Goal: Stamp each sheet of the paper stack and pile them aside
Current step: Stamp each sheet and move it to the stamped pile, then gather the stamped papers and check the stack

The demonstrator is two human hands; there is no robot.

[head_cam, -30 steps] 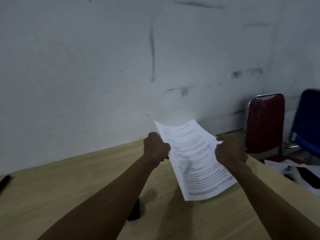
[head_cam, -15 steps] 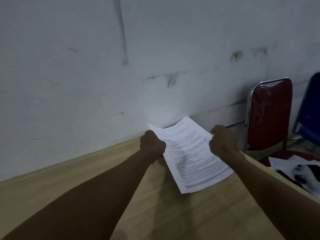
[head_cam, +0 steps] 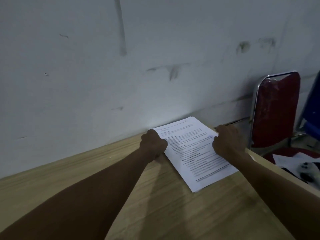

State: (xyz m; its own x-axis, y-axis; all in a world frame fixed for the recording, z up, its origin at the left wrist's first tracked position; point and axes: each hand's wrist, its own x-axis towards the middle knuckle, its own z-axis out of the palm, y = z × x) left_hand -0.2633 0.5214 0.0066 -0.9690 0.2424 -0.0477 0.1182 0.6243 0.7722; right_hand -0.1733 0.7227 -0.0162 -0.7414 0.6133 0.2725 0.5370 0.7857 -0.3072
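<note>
Head view, looking down at a pale wood-grain worktop [head_cam: 155, 205] set against a scuffed grey-white wall [head_cam: 86, 66]. Both bare forearms reach fwd to the far right corner, where a white printed paper sheet [head_cam: 195, 149] now lies flat on top of a small pile of white sheets [head_cam: 199, 189]; the pile's edges show just beneath it at the near corner. A sec ago this sheet was held up in the air between both hands, tilted; it has since come down onto the pile.

Left hand [head_cam: 153, 144] sits at the sheet's left edge, curled in a fist; what its fingers hold, if anything, can't be seen from this angle. Right hand [head_cam: 226, 142] rests on the sheet's right edge, knuckles bent, and seems to press or pinch the paper there, w/ fingertips hidden.

A faint bluish mark shows near the right hand, too small to read as a stamp for sure.

Beyond the worktop's right end: a dark red padded chair w/ chrome frame [head_cam: 277, 110], part of a blue chair [head_cam: 311, 115], loose papers on a seat [head_cam: 290, 160].

Judgement: this sheet is being piled aside. No stamp or unstamped stack is in view, so the remaining count can't be told.
</note>
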